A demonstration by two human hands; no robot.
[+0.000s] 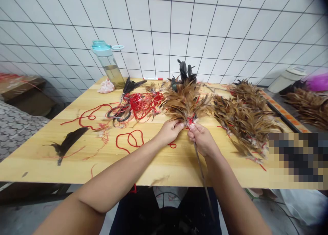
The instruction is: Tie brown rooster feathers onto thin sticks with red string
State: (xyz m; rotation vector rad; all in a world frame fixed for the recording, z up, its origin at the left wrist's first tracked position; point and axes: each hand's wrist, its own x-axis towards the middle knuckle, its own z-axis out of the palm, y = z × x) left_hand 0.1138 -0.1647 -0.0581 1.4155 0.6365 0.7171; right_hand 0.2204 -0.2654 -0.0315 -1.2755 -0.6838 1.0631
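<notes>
A feather duster [188,101] with brown feathers and dark tips is in front of me above the table's middle. Its thin stick [201,166] slants down past the table edge over my lap. My right hand [201,135] is closed around the stick just below the feathers' bound base. Red string [191,120] is wound about that base. My left hand [171,130] pinches right beside the binding, thumb pressed to fingers; what lies between them is hidden. A loop of red cord [173,145] shows beneath this hand, and more cord [128,139] curls to its left.
Black-handled scissors [119,114] lie by a red string tangle [140,103]. Brown feather bundles [241,115] cover the right side. A water bottle [110,65] and a red-white marker [153,79] are at the back. A dark feather [70,142] lies left. A pixelated patch hides the right corner.
</notes>
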